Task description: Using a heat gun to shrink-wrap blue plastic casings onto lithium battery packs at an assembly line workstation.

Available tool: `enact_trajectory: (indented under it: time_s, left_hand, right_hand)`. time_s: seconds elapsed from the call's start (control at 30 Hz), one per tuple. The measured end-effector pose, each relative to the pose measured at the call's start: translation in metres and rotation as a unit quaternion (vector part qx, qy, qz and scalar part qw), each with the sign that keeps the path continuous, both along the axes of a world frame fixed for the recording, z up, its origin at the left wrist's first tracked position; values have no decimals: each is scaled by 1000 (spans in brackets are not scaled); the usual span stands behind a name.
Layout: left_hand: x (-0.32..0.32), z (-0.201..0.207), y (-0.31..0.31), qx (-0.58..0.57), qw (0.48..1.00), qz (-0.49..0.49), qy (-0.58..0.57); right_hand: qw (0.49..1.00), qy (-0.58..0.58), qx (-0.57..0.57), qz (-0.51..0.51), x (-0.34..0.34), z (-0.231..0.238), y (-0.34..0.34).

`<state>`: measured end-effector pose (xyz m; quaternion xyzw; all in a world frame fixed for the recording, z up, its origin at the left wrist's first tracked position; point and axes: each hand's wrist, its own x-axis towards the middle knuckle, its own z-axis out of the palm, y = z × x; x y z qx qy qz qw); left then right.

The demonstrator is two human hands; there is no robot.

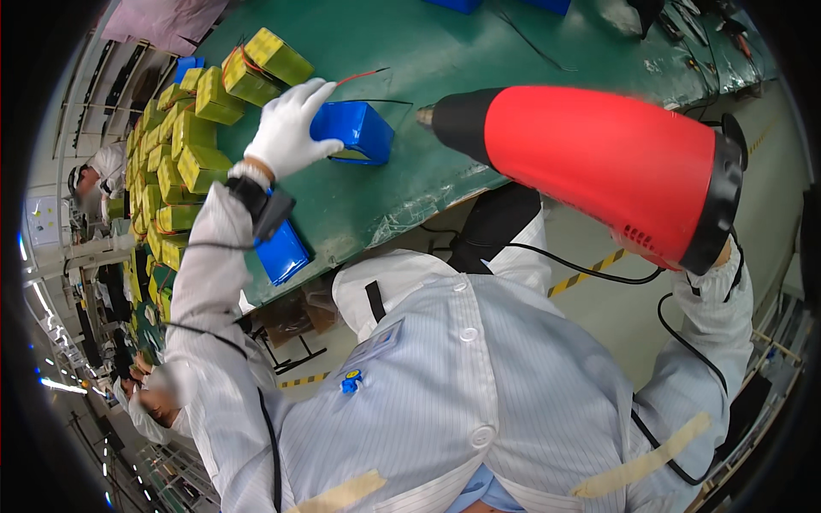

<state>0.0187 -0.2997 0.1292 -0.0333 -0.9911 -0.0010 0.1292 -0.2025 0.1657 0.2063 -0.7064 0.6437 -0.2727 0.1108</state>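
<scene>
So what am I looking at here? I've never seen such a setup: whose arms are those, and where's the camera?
There is no robot here, just a person working with two hands. The one picture comes from a wide camera on their head, looking down, so straight edges bend. The left grip, a white-gloved hand, is at the left end of a blue block on the green table. The right grip, mostly hidden behind a red heat gun, holds it up, nozzle toward the block. Many yellow blocks crowd the table's left side; a blue piece lies at the near edge.
</scene>
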Motion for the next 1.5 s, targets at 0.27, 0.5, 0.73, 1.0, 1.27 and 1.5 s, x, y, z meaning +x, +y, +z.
enact_trajectory:
  time_s: [0.27, 0.5, 0.73, 1.0, 1.27, 1.5]
  left_hand:
    - [7, -21, -27, 4, 987, 10, -159]
    - [-3, -18, 5, 128, 847, 442, -267]
    - [56, -15, -45, 42, 975, 142, -166]
    - [17, -1, -10, -25, 959, 109, -259]
    - [19, 4, 7, -10, 937, 216, -274]
    - [33, -7, -5, 34, 935, 249, -250]
  right_hand:
    - [1000, -5, -1, 8, -3, -2, -4]
    - [1000, -11, -4, 4, -13, -3, -2]
    - [999, -24, -5, 21, -14, -8, -9]
    - [999, -32, 0, 25, -2, -6, -12]
    - [999, -34, 2, 18, 1, -5, -9]
    - [999, -36, 0, 23, 7, -6, -12]
